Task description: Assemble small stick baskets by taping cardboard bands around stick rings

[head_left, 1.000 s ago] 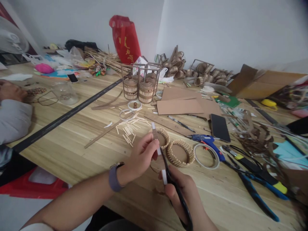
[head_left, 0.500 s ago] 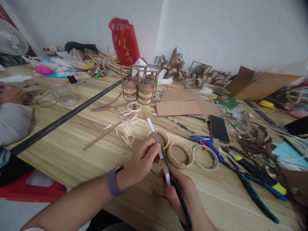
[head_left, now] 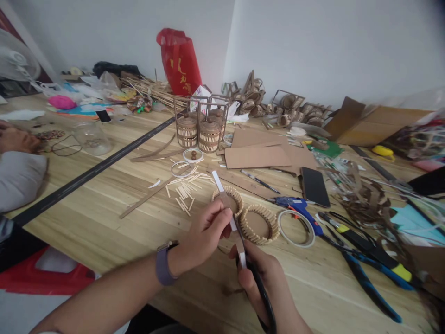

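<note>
My left hand (head_left: 205,239), with a watch on its wrist, pinches a narrow strip (head_left: 218,181), white at its far end and brown near the fingers. My right hand (head_left: 266,273) is wrapped round black-handled scissors (head_left: 264,294), whose blades meet the strip's near end; whether they are closed on it I cannot tell. Just beyond my hands sit two rings of short wooden sticks on brown card bases, one ring (head_left: 260,225) to the right and the other ring (head_left: 236,197) partly hidden by the strip and my left hand.
Loose sticks (head_left: 184,190) lie beyond my left hand. To the right are a tape roll (head_left: 296,228), a blue glue gun (head_left: 299,208), pliers (head_left: 371,287) and a phone (head_left: 314,186). Lidded baskets (head_left: 209,134) stand farther back. Another person's sleeve (head_left: 21,176) rests at the left.
The view has shifted very slightly. Both hands keep their hold on the strip and the scissors, in nearly the same place.
</note>
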{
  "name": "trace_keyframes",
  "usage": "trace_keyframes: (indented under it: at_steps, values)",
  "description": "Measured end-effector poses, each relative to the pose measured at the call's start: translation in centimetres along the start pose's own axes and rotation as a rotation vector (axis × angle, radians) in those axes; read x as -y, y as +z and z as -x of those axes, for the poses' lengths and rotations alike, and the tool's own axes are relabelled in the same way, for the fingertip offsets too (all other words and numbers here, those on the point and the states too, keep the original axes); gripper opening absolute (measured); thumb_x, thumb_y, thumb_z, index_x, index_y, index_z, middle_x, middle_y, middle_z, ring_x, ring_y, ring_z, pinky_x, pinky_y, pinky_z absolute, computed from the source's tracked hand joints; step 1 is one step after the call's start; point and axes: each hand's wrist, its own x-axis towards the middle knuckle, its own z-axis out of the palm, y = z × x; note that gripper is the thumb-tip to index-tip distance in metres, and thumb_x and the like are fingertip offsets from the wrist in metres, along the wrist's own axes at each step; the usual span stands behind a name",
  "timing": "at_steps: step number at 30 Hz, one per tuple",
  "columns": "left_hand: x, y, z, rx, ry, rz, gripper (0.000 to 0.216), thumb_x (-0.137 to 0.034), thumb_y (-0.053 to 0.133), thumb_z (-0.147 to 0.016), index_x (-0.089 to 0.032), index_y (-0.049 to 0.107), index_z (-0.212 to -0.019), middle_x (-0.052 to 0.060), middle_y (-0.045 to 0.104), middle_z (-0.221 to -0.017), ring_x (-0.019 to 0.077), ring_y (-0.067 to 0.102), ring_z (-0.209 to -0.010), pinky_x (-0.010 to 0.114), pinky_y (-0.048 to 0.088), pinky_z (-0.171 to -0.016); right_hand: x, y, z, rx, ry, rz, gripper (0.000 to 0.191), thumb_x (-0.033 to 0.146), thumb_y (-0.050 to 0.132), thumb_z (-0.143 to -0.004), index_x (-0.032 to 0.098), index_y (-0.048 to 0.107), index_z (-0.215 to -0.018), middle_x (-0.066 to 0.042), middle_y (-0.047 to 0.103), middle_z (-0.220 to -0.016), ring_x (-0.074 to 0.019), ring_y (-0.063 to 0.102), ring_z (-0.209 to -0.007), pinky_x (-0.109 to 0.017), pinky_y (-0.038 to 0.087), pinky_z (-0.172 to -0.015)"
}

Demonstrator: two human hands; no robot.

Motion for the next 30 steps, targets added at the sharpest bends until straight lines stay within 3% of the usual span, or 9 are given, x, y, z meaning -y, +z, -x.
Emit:
trace_keyframes:
  at_steps: [11,30]
  values:
    - [0.29,-0.02,0.06,0.070,0.005,-0.040,0.035,-0.041,0.044,-0.096,-0.020,0.043,-0.068,-0.004,0.047,-0.059,0.0104,0.043,-0.055,0.023,0.035,-0.053,-0.24,-0.18,0.17,0.007,0.002,-0.032,0.070,0.084,0.033,-0.080,0.018,0.057,-0.076,0.006,0.041,-0.054,-0.0103,0.035,-0.046,-0.022,0.028,-0.042]
    - [-0.34,0.17,0.24,0.163,-0.014,-0.035,0.037,-0.043,0.043,-0.096,-0.020,0.040,-0.067,-0.006,0.041,-0.058,0.0089,0.039,-0.053,0.022,0.031,-0.051,0.10,-0.47,-0.31,-0.040,-0.014,-0.016,0.074,0.086,0.029,-0.079,0.018,0.059,-0.077,0.005,0.043,-0.052,-0.0108,0.035,-0.045,-0.022,0.029,-0.040]
